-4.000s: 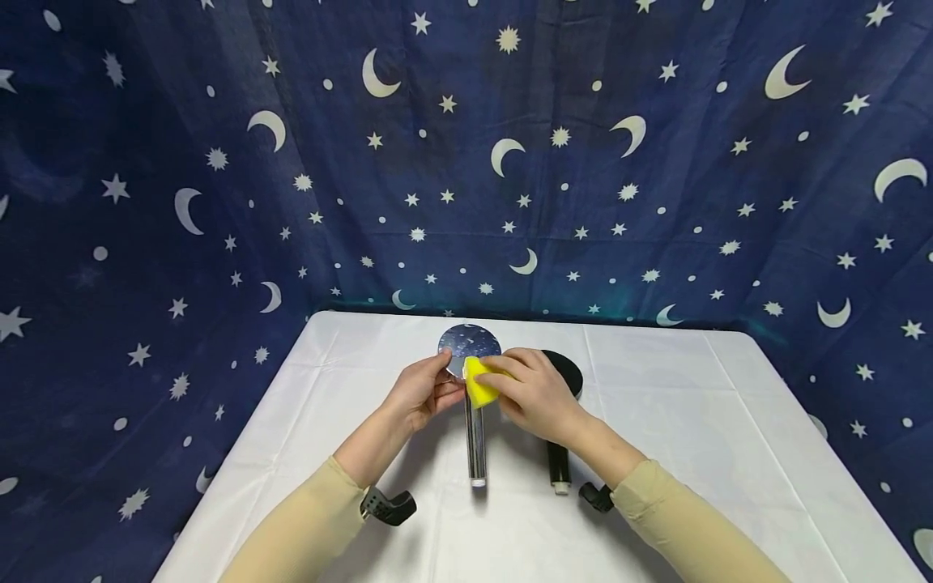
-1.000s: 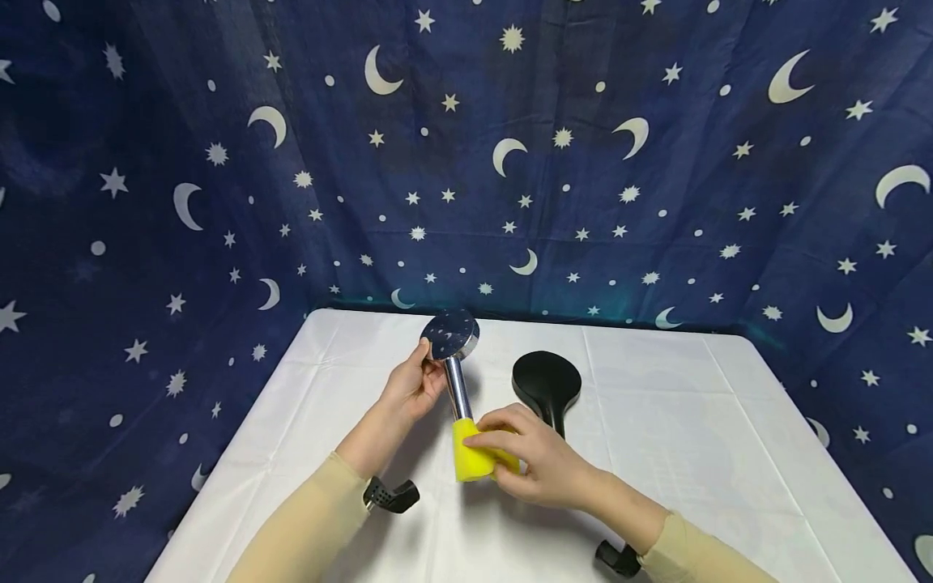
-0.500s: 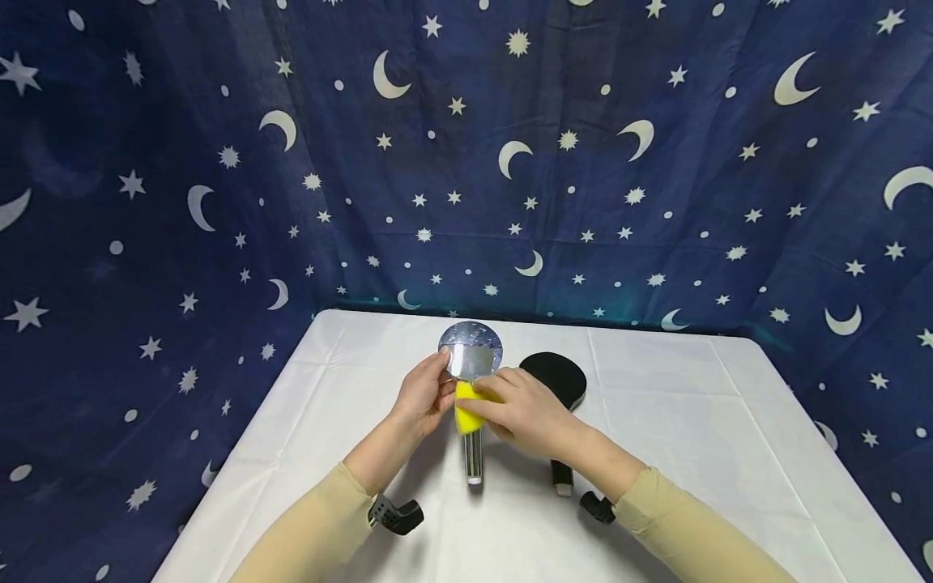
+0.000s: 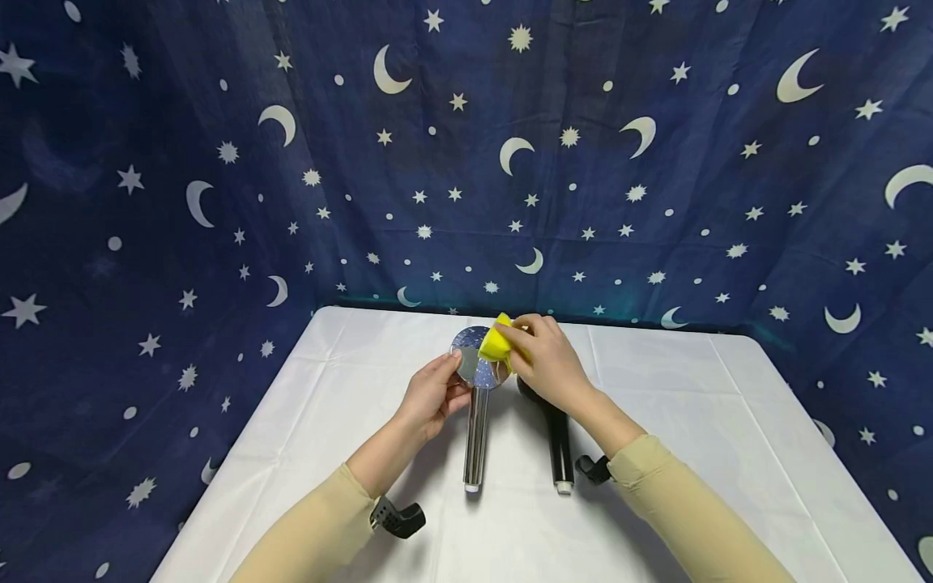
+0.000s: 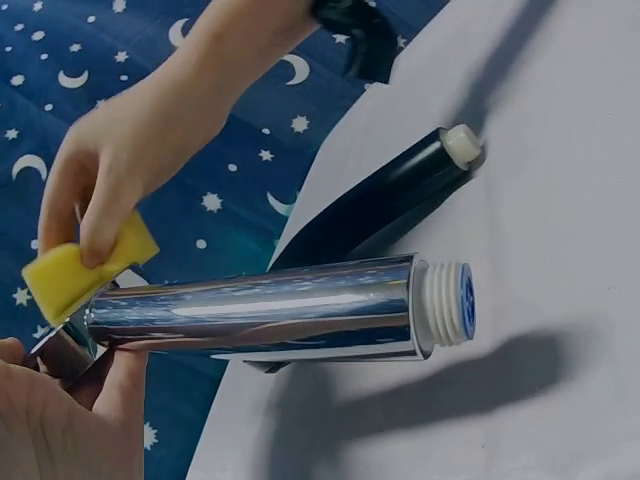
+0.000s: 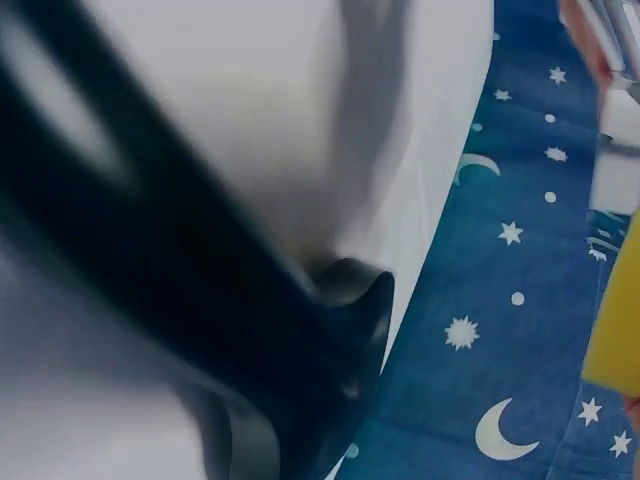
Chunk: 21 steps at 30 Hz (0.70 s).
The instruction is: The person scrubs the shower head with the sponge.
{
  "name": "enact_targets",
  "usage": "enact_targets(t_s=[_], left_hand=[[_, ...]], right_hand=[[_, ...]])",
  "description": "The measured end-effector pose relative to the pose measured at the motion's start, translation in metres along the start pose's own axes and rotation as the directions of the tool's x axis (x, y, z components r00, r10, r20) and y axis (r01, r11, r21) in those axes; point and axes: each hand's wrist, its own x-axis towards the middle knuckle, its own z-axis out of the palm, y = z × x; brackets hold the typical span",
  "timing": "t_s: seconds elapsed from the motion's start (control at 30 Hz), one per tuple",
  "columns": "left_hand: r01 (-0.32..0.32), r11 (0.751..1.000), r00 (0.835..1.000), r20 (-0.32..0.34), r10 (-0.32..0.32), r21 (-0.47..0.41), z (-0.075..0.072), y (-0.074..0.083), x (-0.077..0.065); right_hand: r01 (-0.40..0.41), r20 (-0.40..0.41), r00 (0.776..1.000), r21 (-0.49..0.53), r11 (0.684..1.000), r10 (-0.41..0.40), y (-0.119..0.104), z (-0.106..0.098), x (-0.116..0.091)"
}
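A chrome hand shower (image 4: 476,437) is tilted up off the white table, its round, mirror-like head uppermost. My left hand (image 4: 428,398) grips that head by its left rim, thumb on the shiny face. Between the thumb and fingers of my right hand (image 4: 555,362) is a yellow sponge (image 4: 496,345), pressed against the upper right rim. In the left wrist view the sponge (image 5: 68,285) is folded at the head's edge, and the handle's white threaded end (image 5: 448,303) points away. The right wrist view catches only part of the sponge (image 6: 615,320) at its edge.
A black hand shower (image 4: 560,445) lies on the white-covered table (image 4: 692,453) just right of the chrome one, its head partly hidden behind my right hand. A dark blue curtain (image 4: 466,146) with moons and stars hangs behind and to the left.
The sponge has gone from the handle's lower end, up along the handle, to the head's right rim. The chrome hand shower has shifted slightly right with my left hand. The black one stays put.
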Motion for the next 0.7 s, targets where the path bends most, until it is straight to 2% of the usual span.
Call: enact_targets(t_s=[0.07, 0.13, 0.23, 0.33, 0.4, 0.47, 0.6, 0.7], left_hand=[[0.001, 1.000, 1.000, 0.000, -0.001, 0.021, 0.001, -0.001, 0.000], [0.002, 1.000, 1.000, -0.011, -0.002, 0.024, 0.003, 0.000, 0.000], [0.006, 1.000, 1.000, -0.027, -0.005, 0.023, 0.005, 0.001, 0.001], [0.027, 0.999, 0.999, -0.030, -0.026, 0.039, 0.006, 0.001, 0.001], [0.040, 0.998, 0.999, -0.015, -0.039, 0.052, 0.006, 0.001, 0.001], [0.059, 0.997, 0.998, 0.001, -0.059, 0.057, 0.005, 0.002, 0.001], [0.075, 0.996, 0.993, 0.090, -0.080, 0.057, 0.003, 0.007, 0.000], [0.063, 0.994, 0.977, 0.199, -0.080, 0.090, -0.001, 0.008, 0.000]], right_hand=[[-0.060, -0.002, 0.998, 0.008, 0.998, 0.060, -0.001, 0.000, 0.001], [-0.057, 0.004, 0.998, 0.023, 0.998, 0.057, -0.008, 0.001, 0.000], [0.033, 0.021, 0.999, 0.038, 0.999, -0.034, -0.024, 0.002, -0.006], [0.145, 0.049, 0.988, 0.018, 0.989, -0.146, -0.032, 0.003, -0.010], [0.168, 0.059, 0.984, 0.003, 0.986, -0.167, -0.032, 0.004, -0.010], [0.146, 0.056, 0.988, -0.001, 0.989, -0.146, -0.030, 0.004, -0.007], [0.056, 0.040, 0.998, 0.021, 0.998, -0.057, -0.029, 0.003, -0.005], [0.026, 0.031, 0.999, 0.036, 0.999, -0.027, -0.029, 0.002, -0.004]])
